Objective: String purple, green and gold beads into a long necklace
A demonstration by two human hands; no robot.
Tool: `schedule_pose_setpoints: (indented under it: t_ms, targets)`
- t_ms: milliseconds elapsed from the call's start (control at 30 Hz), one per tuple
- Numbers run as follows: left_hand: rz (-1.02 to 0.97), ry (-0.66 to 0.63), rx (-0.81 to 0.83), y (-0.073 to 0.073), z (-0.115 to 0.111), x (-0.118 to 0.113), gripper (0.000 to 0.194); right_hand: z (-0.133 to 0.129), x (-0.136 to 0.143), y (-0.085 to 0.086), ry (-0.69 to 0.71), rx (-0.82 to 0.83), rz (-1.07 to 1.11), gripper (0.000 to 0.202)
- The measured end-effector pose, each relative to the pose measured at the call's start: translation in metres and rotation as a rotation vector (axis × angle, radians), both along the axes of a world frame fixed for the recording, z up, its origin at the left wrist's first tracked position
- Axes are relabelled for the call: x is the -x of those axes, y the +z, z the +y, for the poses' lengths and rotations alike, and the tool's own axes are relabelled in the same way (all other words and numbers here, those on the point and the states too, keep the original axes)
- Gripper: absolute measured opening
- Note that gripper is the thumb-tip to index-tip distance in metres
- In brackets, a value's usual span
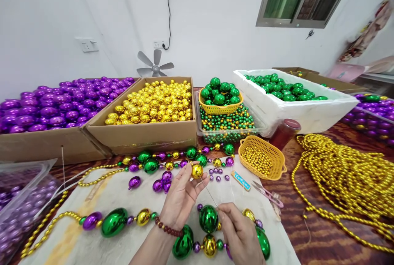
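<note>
My left hand [184,191], with a brown bead bracelet at the wrist, holds a shiny gold bead [197,171] between thumb and fingers. A thin straight needle [209,191] runs from this bead down to my right hand [238,232], which pinches its lower end. Right beside my right fingers is a large green bead [208,219]; whether they touch it I cannot tell. Below lies a strung garland of green, gold and purple beads [209,245], partly covered by my hands. Loose purple beads [166,180] and small purple beads [218,178] lie on the white cloth [123,199].
Behind stand boxes of purple beads [49,111] and gold beads [154,102], a yellow basket of green beads [219,100] and a white foam box [295,113]. To the right are a basket of small gold beads [261,158], pink-handled scissors [271,195] and piled gold bead strings [344,183].
</note>
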State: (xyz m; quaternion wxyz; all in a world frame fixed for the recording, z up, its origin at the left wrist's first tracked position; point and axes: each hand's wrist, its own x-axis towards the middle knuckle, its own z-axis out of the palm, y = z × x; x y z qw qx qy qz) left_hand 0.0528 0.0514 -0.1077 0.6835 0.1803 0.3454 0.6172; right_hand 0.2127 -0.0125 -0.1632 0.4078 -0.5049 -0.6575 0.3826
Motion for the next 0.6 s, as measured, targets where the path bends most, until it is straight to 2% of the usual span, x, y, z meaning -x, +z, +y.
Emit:
schedule_pose_setpoints:
  t_ms: [100, 167, 233, 300, 367, 400, 433, 500, 600]
  targets:
    - [0.025, -0.055, -0.012, -0.004, -0.007, -0.010, 0.020, 0.004, 0.003, 0.004, -0.002, 0.029, -0.007, 0.029]
    - [0.083, -0.154, -0.028, -0.008, -0.014, -0.019, 0.021, 0.011, 0.004, 0.006, 0.003, 0.079, 0.016, 0.028]
    - [0.208, -0.267, -0.060, -0.011, -0.017, -0.025, 0.025, 0.019, 0.001, 0.007, -0.005, 0.162, 0.125, 0.028]
    - [0.398, -0.320, -0.105, -0.011, -0.007, -0.025, 0.032, 0.027, -0.005, 0.005, -0.013, 0.254, 0.327, 0.028]
    - [0.666, -0.273, -0.207, -0.004, 0.020, -0.023, 0.037, 0.034, -0.015, 0.003, 0.005, 0.292, 0.530, 0.027]
    - [0.862, -0.218, -0.291, 0.001, 0.039, -0.021, 0.038, 0.037, -0.020, 0.002, 0.023, 0.295, 0.598, 0.027]
    - [1.089, -0.150, -0.401, 0.007, 0.062, -0.020, 0.037, 0.039, -0.025, 0.001, 0.033, 0.284, 0.638, 0.027]
    - [1.690, -0.023, -0.640, 0.022, 0.110, -0.023, 0.033, 0.043, -0.032, -0.001, 0.026, 0.245, 0.662, 0.030]
    - [1.935, -0.056, -0.692, 0.039, 0.171, -0.034, 0.020, 0.043, -0.035, -0.001, -0.044, 0.217, 0.669, 0.033]
